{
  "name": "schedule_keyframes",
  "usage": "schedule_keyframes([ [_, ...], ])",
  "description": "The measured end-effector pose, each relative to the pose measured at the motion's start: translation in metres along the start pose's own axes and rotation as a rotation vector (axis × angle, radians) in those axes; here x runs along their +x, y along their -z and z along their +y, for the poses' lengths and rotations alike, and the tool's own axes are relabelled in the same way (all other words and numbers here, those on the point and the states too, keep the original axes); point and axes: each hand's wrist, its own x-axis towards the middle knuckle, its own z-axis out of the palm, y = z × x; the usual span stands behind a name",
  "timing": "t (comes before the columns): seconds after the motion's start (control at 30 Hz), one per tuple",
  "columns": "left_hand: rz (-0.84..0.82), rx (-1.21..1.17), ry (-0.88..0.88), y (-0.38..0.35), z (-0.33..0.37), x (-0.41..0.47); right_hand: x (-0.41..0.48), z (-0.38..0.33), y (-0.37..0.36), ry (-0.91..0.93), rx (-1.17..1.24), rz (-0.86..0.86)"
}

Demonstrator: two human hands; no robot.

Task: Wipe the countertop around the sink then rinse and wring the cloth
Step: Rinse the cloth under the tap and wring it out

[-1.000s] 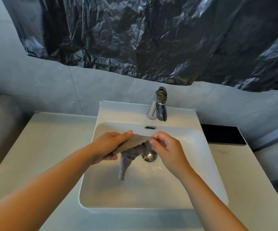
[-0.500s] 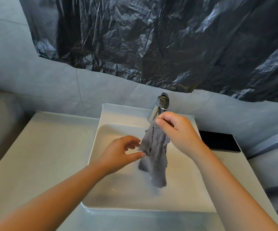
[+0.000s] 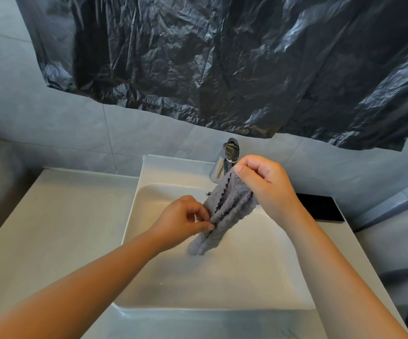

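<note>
A grey fluffy cloth hangs bunched over the white sink basin, just in front of the chrome tap. My right hand grips the cloth's top end beside the tap. My left hand pinches the cloth's left edge, lower down, between thumb and fingers. The cloth's bottom end dangles free above the basin floor. No water runs from the tap. The pale countertop spreads to the left of the sink.
A black flat slab lies on the counter right of the sink. Crinkled black plastic sheeting hangs on the tiled wall above the tap. A grey ledge sits lower at far left.
My right hand lifted the cloth from the basin floor up to the tap. My left hand let go, then reached in and pinched the cloth's lower edge.
</note>
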Motion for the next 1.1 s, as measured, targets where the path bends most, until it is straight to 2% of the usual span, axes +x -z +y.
schedule_keyframes([
  [0.17,-0.032,0.021,-0.005,-0.005,-0.008,-0.006,0.002,0.002,0.003,-0.022,0.04,0.027],
  [0.3,-0.01,0.146,-0.065,-0.01,-0.01,-0.003,0.004,0.001,0.007,-0.013,0.079,0.029],
  [0.53,0.18,0.325,-0.174,-0.011,-0.018,0.004,0.004,-0.001,0.012,-0.011,0.133,0.059],
  [0.67,0.216,0.383,-0.247,-0.008,-0.02,0.006,0.003,-0.001,0.017,-0.022,0.189,0.09],
  [0.83,0.204,0.346,-0.217,-0.014,-0.021,0.005,0.002,-0.004,0.017,-0.039,0.187,0.104],
  [1.1,0.203,0.365,-0.384,-0.027,-0.015,0.01,0.0,-0.007,0.023,-0.05,0.235,0.126],
])
